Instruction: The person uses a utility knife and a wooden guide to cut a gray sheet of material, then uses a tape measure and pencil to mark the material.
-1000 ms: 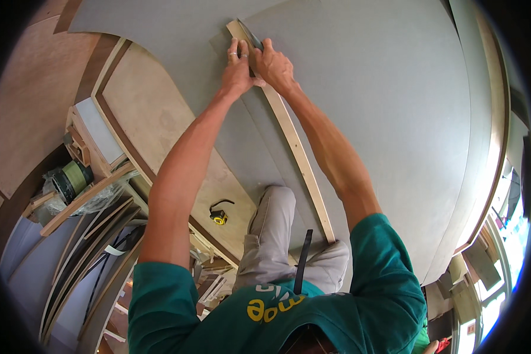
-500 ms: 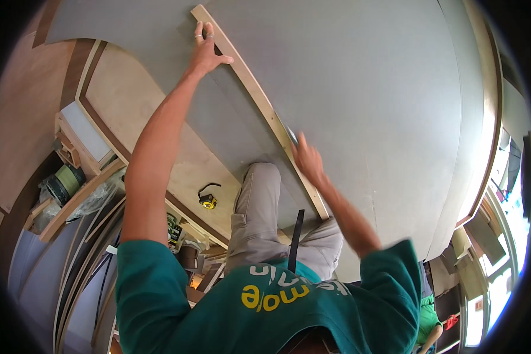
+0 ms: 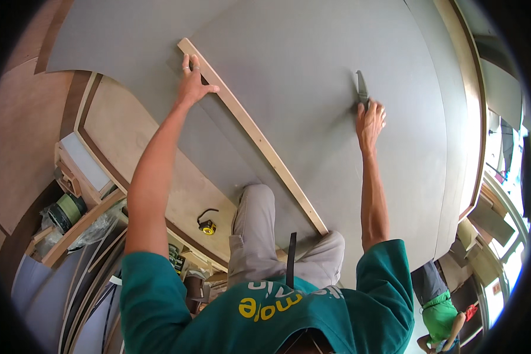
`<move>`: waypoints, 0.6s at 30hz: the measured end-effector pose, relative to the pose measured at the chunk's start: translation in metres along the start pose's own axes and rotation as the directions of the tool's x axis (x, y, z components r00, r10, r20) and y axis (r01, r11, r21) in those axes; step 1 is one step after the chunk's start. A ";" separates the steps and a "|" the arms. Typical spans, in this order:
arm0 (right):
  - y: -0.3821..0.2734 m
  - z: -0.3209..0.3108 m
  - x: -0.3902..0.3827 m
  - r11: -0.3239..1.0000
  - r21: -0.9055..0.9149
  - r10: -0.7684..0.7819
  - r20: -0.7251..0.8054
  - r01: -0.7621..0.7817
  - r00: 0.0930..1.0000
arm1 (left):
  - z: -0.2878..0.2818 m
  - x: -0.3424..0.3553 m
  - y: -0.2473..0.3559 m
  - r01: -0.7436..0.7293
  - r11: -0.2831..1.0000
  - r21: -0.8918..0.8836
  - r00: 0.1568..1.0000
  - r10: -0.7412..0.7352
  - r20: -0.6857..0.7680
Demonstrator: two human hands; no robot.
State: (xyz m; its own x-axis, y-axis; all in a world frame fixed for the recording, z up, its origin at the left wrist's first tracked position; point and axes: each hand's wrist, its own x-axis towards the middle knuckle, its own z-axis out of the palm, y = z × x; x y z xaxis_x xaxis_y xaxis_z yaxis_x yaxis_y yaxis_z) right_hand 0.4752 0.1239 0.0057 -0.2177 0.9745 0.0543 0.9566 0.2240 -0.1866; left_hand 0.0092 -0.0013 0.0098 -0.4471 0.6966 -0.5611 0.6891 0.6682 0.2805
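A long, pale wooden batten (image 3: 259, 140) lies slantwise on a large grey sheet (image 3: 301, 76). Near its far end, my left hand (image 3: 193, 85) holds it down, with thumb and fingertips spread along the edge. Well to the right, my right hand (image 3: 370, 121) is closed round the dark handle of a knife (image 3: 361, 87). The blade points away from me and has a hooked tip. Whether that tip touches the sheet I cannot tell. My knees rest by the batten's near end.
A yellow and black tape measure (image 3: 207, 227) lies on the plywood panel (image 3: 130, 112) at left. Beyond it are a green roll (image 3: 69, 209) and bent strips (image 3: 88, 301). At lower right, another person in a green top (image 3: 442, 318) is nearby.
My right hand has moved away from the batten, up and to the right, with the knife. My left hand keeps its place on the batten. The whole view has shifted slightly.
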 end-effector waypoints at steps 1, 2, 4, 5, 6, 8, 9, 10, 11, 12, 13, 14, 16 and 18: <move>-0.018 0.003 0.019 0.999 0.036 -0.018 -0.125 0.022 0.992 | 0.002 0.000 -0.001 0.000 1.000 0.001 1.000 0.000 -0.007; -0.032 0.015 0.034 0.985 0.156 -0.065 -0.091 0.078 0.994 | 0.006 0.002 -0.001 -0.008 1.000 -0.001 1.000 0.008 -0.007; -0.083 0.034 0.055 0.919 0.352 -0.167 -0.062 0.178 0.984 | 0.012 0.004 -0.007 -0.035 0.999 0.029 0.999 0.036 -0.034; -0.107 0.045 0.059 0.882 0.411 -0.224 -0.061 0.229 0.973 | 0.012 0.006 -0.007 -0.056 0.997 0.045 0.997 0.058 -0.043; -0.136 0.052 0.061 0.891 0.423 -0.186 0.010 0.164 0.983 | 0.010 0.005 -0.007 -0.037 0.999 0.033 0.999 0.038 -0.023; -0.174 0.061 0.066 0.896 0.438 -0.120 0.087 0.070 0.989 | 0.006 0.001 -0.002 -0.002 1.000 0.010 1.000 0.002 0.014; -0.184 0.068 0.066 0.894 0.447 -0.096 0.102 0.040 0.990 | 0.007 0.002 -0.003 0.000 1.000 0.018 1.000 0.000 -0.001; -0.191 0.073 0.066 0.891 0.454 -0.070 0.116 0.010 0.991 | 0.008 0.002 -0.003 0.001 1.000 0.027 1.000 0.000 -0.014; -0.196 0.077 0.066 0.875 0.484 -0.055 0.082 0.008 0.995 | 0.009 0.004 -0.003 0.000 0.999 0.035 1.000 0.001 -0.027; -0.197 0.080 0.068 0.869 0.494 -0.042 0.091 -0.008 0.995 | 0.008 0.003 -0.001 0.010 1.000 0.023 1.000 -0.009 -0.017; -0.196 0.083 0.072 0.864 0.503 -0.029 0.099 -0.025 0.995 | 0.008 0.003 0.000 0.018 1.000 0.011 1.000 -0.018 -0.007; -0.195 0.086 0.074 0.858 0.511 -0.014 0.107 -0.043 0.994 | 0.007 0.003 0.001 0.026 1.000 0.000 1.000 -0.026 0.003; -0.199 0.079 0.085 0.878 0.461 -0.014 0.293 -0.128 0.956 | 0.007 0.002 -0.003 0.009 1.000 -0.012 1.000 -0.009 -0.013; -0.201 0.073 0.096 0.886 0.432 -0.022 0.403 -0.168 0.915 | 0.006 0.001 -0.004 0.008 1.000 -0.012 1.000 -0.008 -0.005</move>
State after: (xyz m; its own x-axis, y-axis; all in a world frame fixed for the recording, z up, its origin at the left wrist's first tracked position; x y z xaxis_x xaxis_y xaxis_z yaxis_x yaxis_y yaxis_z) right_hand 0.2477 0.1732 -0.0230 -0.2988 0.8912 -0.3413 0.8004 0.0393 -0.5982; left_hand 0.0097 -0.0048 0.0041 -0.4558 0.6924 -0.5593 0.6787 0.6769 0.2849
